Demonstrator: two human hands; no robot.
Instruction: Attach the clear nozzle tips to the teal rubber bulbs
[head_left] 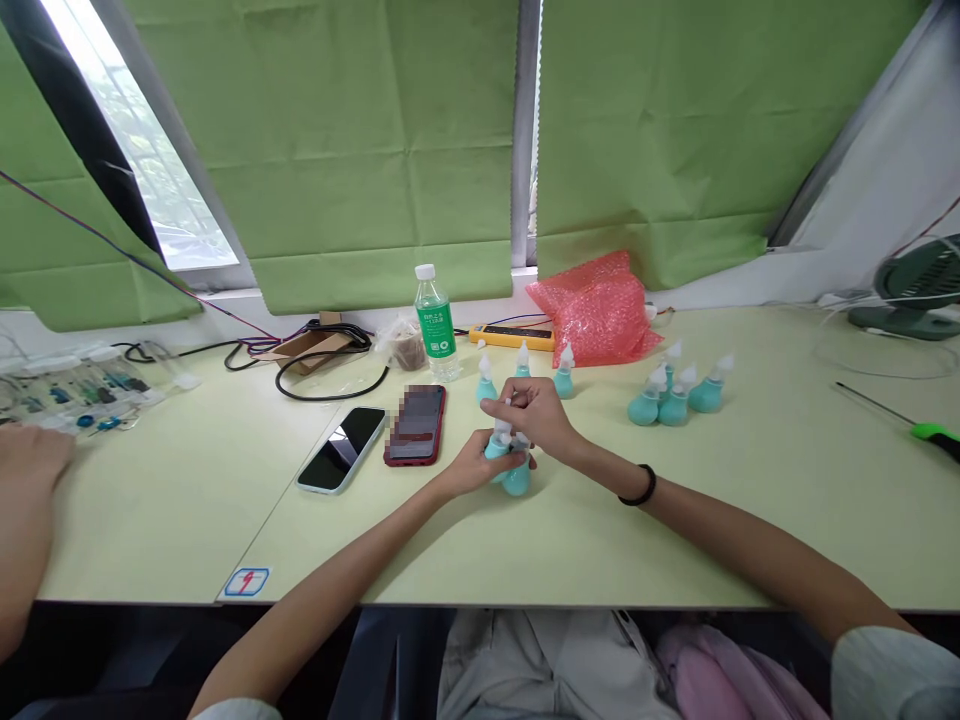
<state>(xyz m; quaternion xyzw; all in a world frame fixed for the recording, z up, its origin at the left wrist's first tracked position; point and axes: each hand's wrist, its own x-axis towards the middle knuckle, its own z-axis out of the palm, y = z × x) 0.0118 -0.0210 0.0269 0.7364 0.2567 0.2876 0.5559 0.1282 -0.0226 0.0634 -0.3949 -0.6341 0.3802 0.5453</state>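
My left hand is wrapped round a teal rubber bulb resting on the pale table in front of me. My right hand is just above it, fingers pinched on the bulb's white nozzle tip. A second teal bulb seems to sit against the first, partly hidden by my fingers. Three more teal bulbs with white tips stand just behind my hands. Another group of such bulbs stands to the right.
Two phones lie left of my hands, the red-cased one nearer. A water bottle, a pink bubble-wrap bag, cables and a yellow meter line the back. A green-handled screwdriver lies far right. Another person's hand rests at far left.
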